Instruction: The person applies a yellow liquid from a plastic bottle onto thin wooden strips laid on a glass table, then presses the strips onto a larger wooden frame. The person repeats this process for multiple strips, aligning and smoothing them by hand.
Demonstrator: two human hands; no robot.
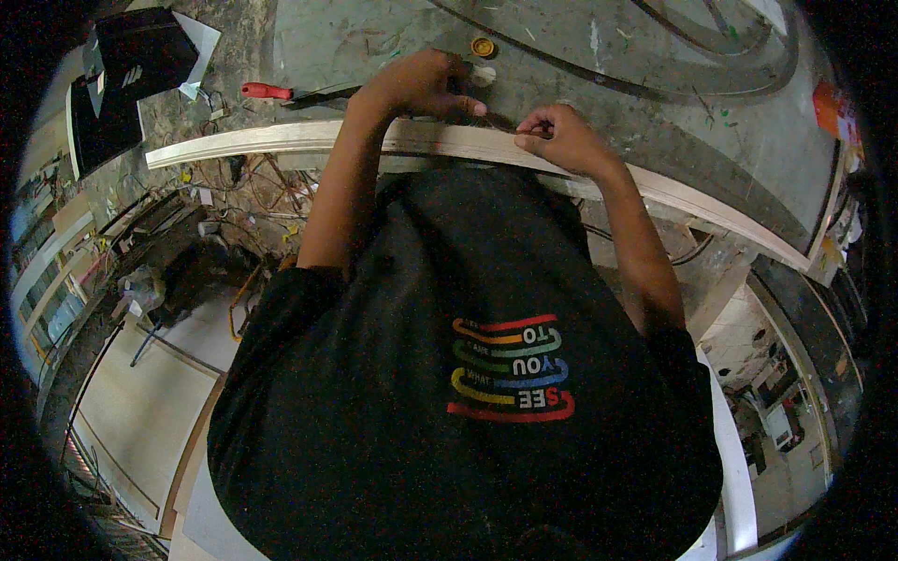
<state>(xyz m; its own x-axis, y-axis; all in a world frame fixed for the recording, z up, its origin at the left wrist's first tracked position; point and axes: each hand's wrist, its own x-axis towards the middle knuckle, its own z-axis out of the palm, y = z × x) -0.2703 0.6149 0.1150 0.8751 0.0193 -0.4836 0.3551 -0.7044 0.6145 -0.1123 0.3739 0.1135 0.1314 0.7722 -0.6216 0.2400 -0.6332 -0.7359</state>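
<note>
A long pale wood strip [440,137] lies along the near edge of the grey worktable, bowed by the lens. My left hand [426,84] reaches over it, thumb stretched out and apart from the curled fingers, with no held thing visible. To the right, my right hand [566,140] is closed in a pinch just above the strip. A small dark thing shows at its fingertips, too small to name. Left of my left hand lies a tool with a red handle [267,91] and a long dark shaft. A round yellow cap [482,47] sits beyond my left hand.
The grey worktable [561,56] carries a dark curved strip [533,65]. A black folded box [140,56] is at the far left, an orange packet [828,107] at the far right. Tangled wires [271,182] lie below the strip at left, near a pale board [140,421].
</note>
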